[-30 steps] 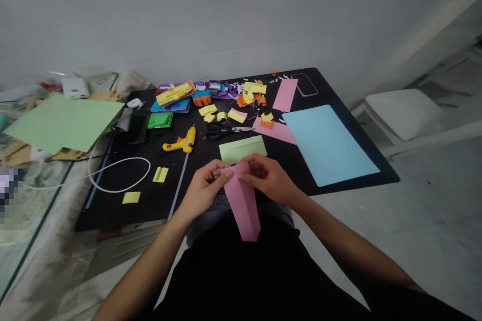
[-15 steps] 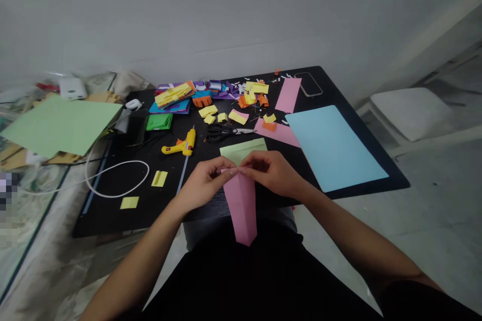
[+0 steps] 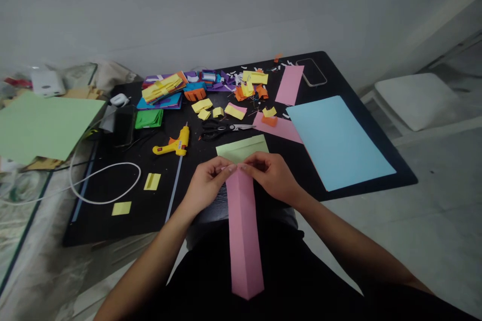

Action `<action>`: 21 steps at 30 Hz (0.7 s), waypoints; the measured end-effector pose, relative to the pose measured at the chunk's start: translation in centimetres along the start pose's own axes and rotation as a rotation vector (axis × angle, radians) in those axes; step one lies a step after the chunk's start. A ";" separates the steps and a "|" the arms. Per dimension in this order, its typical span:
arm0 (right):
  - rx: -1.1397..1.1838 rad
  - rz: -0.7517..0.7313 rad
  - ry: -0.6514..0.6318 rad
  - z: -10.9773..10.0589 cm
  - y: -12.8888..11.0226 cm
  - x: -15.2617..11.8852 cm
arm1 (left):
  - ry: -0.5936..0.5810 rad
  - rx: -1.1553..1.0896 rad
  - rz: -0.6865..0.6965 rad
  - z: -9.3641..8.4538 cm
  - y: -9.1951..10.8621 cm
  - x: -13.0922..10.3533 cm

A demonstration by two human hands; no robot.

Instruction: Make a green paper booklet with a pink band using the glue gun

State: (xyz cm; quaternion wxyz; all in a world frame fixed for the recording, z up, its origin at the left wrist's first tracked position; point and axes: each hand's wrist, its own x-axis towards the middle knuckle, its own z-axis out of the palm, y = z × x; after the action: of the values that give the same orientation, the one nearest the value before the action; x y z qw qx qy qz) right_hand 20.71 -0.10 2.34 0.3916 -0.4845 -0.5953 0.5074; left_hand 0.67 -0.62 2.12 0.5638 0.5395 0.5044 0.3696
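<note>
A long pink paper strip (image 3: 245, 241), creased down its length, hangs over the table's near edge toward my lap. My left hand (image 3: 208, 179) pinches its top left corner between thumb and fingers. At the top right corner, my right hand (image 3: 274, 175) grips the same strip, thumb on top. The two thumbs nearly meet at the strip's upper edge. Just beyond my fingers lies a light green paper piece (image 3: 243, 148) with a folded edge. Black-handled scissors (image 3: 222, 129) rest behind it, and a yellow glue gun (image 3: 175, 143) sits to the left.
Blue paper sheets (image 3: 339, 143) cover the table's right side. Colourful folded papers (image 3: 163, 90) and paper scraps (image 3: 250, 91) lie along the back. A white cable (image 3: 137, 180) loops at left near small yellow pieces (image 3: 121, 208). A white stool (image 3: 416, 100) stands at right.
The pink strip's lower end now hangs flatter and reaches further down toward my lap. Both hands keep their pinch on its top edge. The head view has shifted slightly.
</note>
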 end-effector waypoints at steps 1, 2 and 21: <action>-0.001 -0.001 0.017 0.1 0.1 0.0 | 0.016 -0.011 -0.004 0.0 -0.2 0.0; 0.002 -0.003 0.035 0.1 0.2 -0.1 | 0.034 -0.023 -0.007 0.1 -0.3 0.0; 0.250 0.229 -0.059 -0.2 1.1 -1.6 | 0.204 -0.149 0.096 1.0 -1.9 -2.3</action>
State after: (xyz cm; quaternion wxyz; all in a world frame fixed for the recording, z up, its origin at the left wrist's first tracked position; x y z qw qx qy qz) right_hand 21.49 -1.63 1.36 0.3706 -0.4817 -0.4796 0.6329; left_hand 0.88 -3.36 0.58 0.5298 0.4795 0.5038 0.4854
